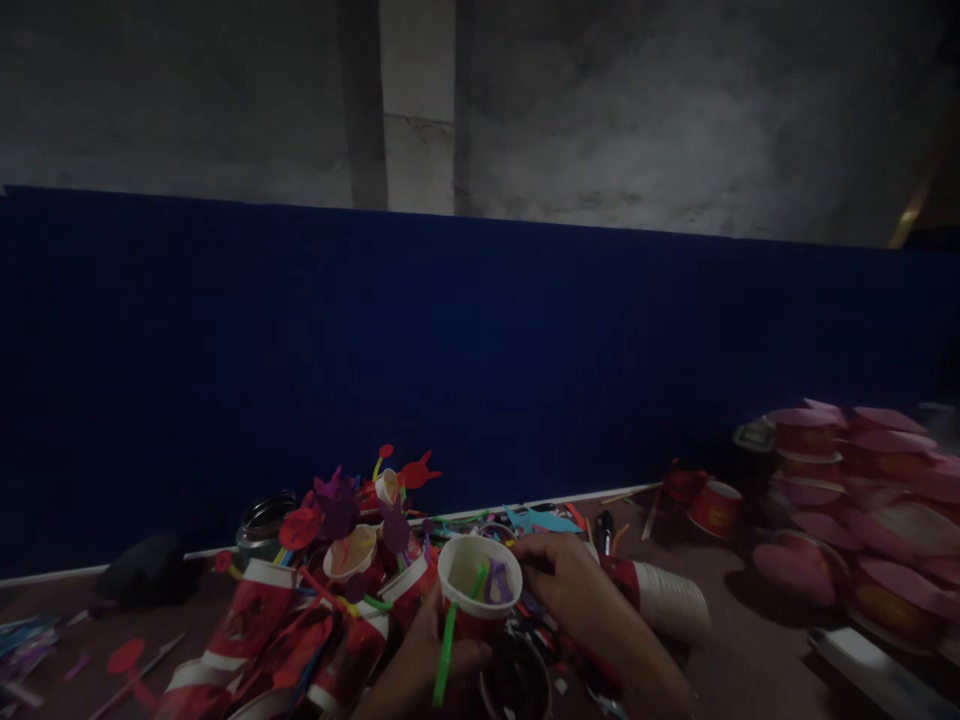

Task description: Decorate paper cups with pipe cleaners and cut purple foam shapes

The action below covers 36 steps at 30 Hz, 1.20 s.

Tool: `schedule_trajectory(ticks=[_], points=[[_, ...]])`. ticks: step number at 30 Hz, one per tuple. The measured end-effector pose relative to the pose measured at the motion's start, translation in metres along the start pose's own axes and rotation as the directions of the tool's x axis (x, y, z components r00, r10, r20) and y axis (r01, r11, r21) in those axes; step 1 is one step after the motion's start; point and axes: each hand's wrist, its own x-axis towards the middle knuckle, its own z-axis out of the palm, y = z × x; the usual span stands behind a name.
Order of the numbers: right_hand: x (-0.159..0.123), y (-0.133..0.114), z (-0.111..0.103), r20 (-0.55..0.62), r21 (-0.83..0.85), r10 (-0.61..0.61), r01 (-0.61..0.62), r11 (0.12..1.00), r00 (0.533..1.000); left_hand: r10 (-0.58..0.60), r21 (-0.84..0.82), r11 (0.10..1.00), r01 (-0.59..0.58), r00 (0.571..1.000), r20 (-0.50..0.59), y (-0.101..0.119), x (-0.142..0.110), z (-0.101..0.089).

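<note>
Near: your left hand grips a white-rimmed cup above the tabletop, right hand's fingers bent at its rim | Brown surface: red cups left, pink-topped tubs right | Behind: blue partition | Far: grey wall, paler pillar

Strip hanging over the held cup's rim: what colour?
Bright green, seen best in the head view.

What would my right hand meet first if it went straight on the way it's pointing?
Your right hand would likely meet the cup in your left hand; depth is unclear, so it may be touching it.
</note>
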Motion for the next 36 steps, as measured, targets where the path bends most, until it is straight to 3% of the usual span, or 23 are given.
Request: schedule_trajectory(ticks=[2,4,6,9,11,14,18,22,26,30,36], points=[[0.001,0.004,-0.009,-0.153,-0.135,-0.032,0.011,0.991,0.988,0.032,-0.001,0.999,-0.032,0.999,0.0,0.0,0.002,-0.005],[0.002,0.008,-0.02,-0.331,-0.262,-0.07,-0.021,0.965,0.941,0.028,0.008,1.0,-0.028,0.999,-0.02,0.003,0.002,-0.007],[0.001,0.008,-0.029,-0.38,-0.289,-0.08,-0.037,0.956,0.922,0.009,0.027,1.0,-0.008,0.998,-0.06,0.01,0.002,-0.004],[-0.006,-0.002,-0.029,-0.306,-0.214,-0.151,0.087,0.973,0.94,0.016,0.058,0.998,-0.011,0.996,-0.083,0.021,-0.002,0.009],[-0.012,-0.011,-0.022,-0.189,-0.235,-0.234,0.187,0.954,0.954,-0.031,0.083,0.996,0.038,0.996,-0.081,0.025,-0.004,0.019],[-0.019,-0.017,-0.01,-0.045,-0.339,-0.223,0.195,0.92,0.974,-0.078,0.068,0.995,0.079,0.997,-0.025,0.027,-0.006,0.028],[-0.021,-0.017,-0.004,-0.02,-0.443,-0.18,0.153,0.883,0.983,-0.06,0.106,0.993,0.056,0.997,0.043,0.023,-0.006,0.027],[-0.017,-0.021,-0.002,0.022,-0.302,-0.227,0.223,0.927,0.974,-0.04,0.18,0.983,0.031,0.998,0.046,0.023,-0.006,0.022],[-0.014,-0.026,0.001,-0.026,-0.137,-0.251,0.245,0.96,0.968,-0.064,0.151,0.987,0.052,0.995,0.079,0.029,-0.007,0.025],[-0.01,-0.022,0.003,-0.009,-0.031,-0.217,0.216,0.976,0.976,-0.115,0.066,0.992,0.107,0.984,0.137,0.03,-0.007,0.028],[-0.003,-0.004,-0.004,-0.046,0.262,-0.096,0.105,0.959,0.994,-0.008,0.005,1.0,0.008,0.999,0.034,0.018,-0.005,0.014]])
